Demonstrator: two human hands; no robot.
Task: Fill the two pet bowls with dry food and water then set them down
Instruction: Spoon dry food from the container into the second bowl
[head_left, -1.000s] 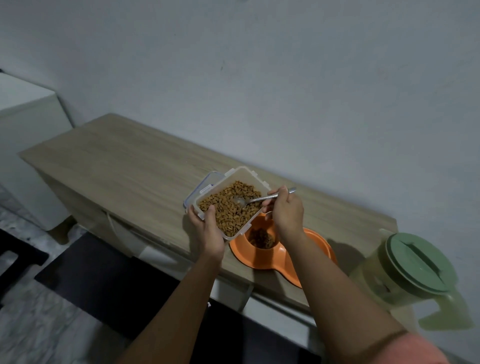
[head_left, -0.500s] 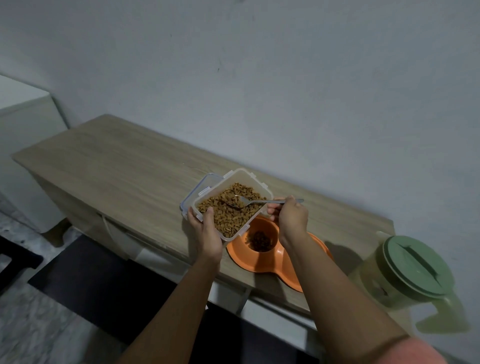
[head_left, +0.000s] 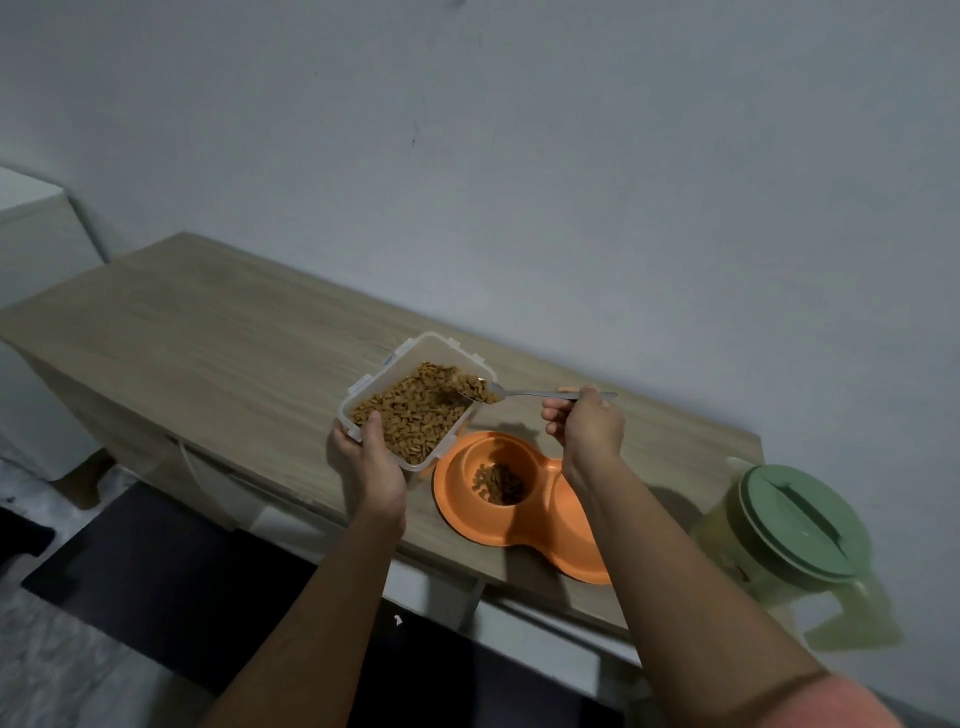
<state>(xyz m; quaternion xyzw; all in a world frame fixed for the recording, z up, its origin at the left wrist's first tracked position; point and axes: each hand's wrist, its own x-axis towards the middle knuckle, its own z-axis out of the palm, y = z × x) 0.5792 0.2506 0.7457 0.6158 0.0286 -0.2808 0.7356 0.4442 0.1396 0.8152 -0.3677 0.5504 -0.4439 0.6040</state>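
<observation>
i see bare cabinet top (head_left: 171, 332) left of the food container (head_left: 410, 410); the green-lidded pitcher (head_left: 795, 525) blocks the right end, the wall (head_left: 571, 208) behind.

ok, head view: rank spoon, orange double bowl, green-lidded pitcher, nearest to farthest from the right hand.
1. Spoon: held in the right hand, loaded with kibble over the food container's edge.
2. Orange double bowl: on the table just below that hand and wrist.
3. Green-lidded pitcher: farthest, off to the right at the table's end.
</observation>
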